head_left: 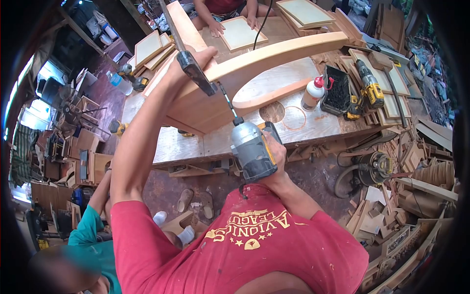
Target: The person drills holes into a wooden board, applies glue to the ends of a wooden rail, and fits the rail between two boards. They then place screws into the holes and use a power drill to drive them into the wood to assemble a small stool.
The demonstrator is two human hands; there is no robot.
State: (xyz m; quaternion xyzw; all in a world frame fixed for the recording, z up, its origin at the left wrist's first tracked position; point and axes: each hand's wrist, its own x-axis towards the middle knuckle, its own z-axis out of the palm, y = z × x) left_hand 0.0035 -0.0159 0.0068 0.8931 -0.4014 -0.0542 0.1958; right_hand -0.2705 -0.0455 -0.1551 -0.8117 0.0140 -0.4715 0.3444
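Note:
My right hand [275, 152] is wrapped round the handle of a yellow and black power drill [252, 149], whose long bit points up and away at the edge of a wooden frame [196, 110]. A bar clamp [196, 72] lies across the frame's near corner. My left hand [203, 55] rests on the wood beside the clamp; its fingers are mostly hidden behind the clamp and the wood. A curved wooden rail [279, 53] runs from that corner to the right. Whether the bit touches the wood is too small to tell.
A glue bottle [312, 94], a black tray of screws [336, 90] and another drill [370, 87] stand right on the worktable [318, 125]. Across it, a co-worker's hands [216, 28] touch a framed panel [243, 34]. A person in green [93, 255] sits lower left.

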